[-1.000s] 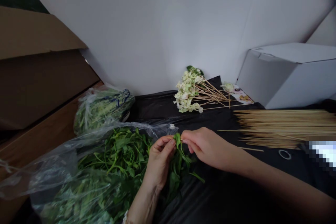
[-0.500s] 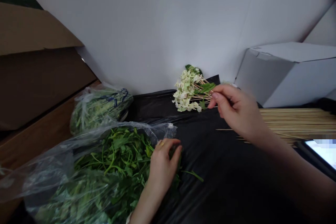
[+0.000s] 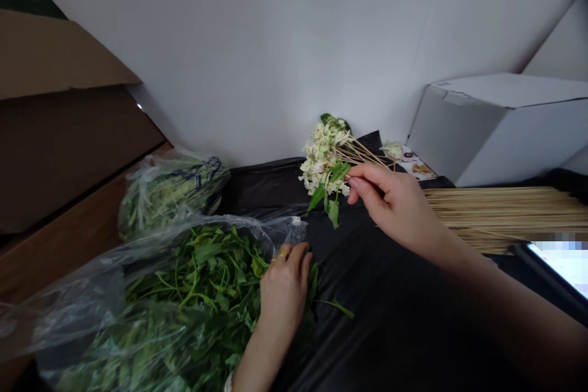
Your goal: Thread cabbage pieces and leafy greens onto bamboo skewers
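My right hand is closed in a pinch on a sprig of green leaves, which seems to be threaded on a skewer whose shaft the fingers hide. The leaves hang in front of a bundle of skewers tipped with pale cabbage-like pieces. My left hand curls over the right edge of a pile of leafy greens, its fingers bent together among the leaves and the tips hidden. The pile spills from a clear plastic bag.
A second bag of greens lies behind. Bare bamboo skewers are stacked at right beside a phone. A white box stands by the wall, a cardboard box at left. Black plastic sheeting covers the surface, with a loose stem.
My right hand has moved left and slightly down, bringing the leaves in front of the skewer bundle, where they now hang down. My left hand has closed its fingers downward into the greens.
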`<state>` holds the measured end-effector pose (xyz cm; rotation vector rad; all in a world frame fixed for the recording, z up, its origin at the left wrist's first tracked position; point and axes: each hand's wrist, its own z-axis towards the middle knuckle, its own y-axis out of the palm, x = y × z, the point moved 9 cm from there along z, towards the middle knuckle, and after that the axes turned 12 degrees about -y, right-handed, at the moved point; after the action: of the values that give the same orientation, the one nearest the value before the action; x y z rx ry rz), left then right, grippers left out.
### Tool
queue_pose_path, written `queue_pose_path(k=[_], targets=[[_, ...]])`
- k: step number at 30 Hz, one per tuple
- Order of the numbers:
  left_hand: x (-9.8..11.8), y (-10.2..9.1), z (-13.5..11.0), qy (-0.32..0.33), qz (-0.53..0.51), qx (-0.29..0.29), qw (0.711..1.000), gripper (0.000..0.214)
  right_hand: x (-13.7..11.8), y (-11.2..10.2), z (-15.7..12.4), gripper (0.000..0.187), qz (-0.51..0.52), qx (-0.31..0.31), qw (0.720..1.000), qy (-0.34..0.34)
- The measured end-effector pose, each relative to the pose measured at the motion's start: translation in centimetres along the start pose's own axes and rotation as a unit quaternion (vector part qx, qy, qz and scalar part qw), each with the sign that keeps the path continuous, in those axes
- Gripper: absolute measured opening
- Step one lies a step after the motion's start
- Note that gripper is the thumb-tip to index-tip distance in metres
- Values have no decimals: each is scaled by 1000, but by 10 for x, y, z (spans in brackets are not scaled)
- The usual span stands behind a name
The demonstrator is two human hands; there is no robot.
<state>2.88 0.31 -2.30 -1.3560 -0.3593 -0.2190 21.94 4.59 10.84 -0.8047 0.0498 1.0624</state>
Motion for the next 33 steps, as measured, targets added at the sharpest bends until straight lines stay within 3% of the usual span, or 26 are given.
queue_pose_path(k=[6, 8, 12, 14, 18, 22, 27, 33], targets=[[0, 8, -3, 10, 79, -5, 997, 25, -2, 2, -1, 17, 18, 3, 1000, -14], [-1, 4, -2, 15, 31, -2, 999, 25, -3, 2, 0, 16, 18, 3, 1000, -16], [-8, -11, 6, 5, -185, 13, 983, 21, -5, 3, 0, 17, 17, 0, 1000, -17], [-11, -13, 8, -2, -217, 17, 976, 23, -5, 4, 0, 17, 21, -2, 1000, -17], [0, -3, 3, 22, -24, 8, 999, 15, -7, 6, -1, 16, 29, -6, 999, -21], [9, 8, -3, 39, 117, -7, 992, 13, -8, 8, -2, 16, 30, -12, 999, -30], [7, 7, -3, 36, 100, -2, 994, 5, -8, 12, -3, 17, 36, -22, 999, -27], [6, 12, -2, 49, 5, -26, 998, 31, -9, 13, -3, 17, 36, -24, 999, -26]])
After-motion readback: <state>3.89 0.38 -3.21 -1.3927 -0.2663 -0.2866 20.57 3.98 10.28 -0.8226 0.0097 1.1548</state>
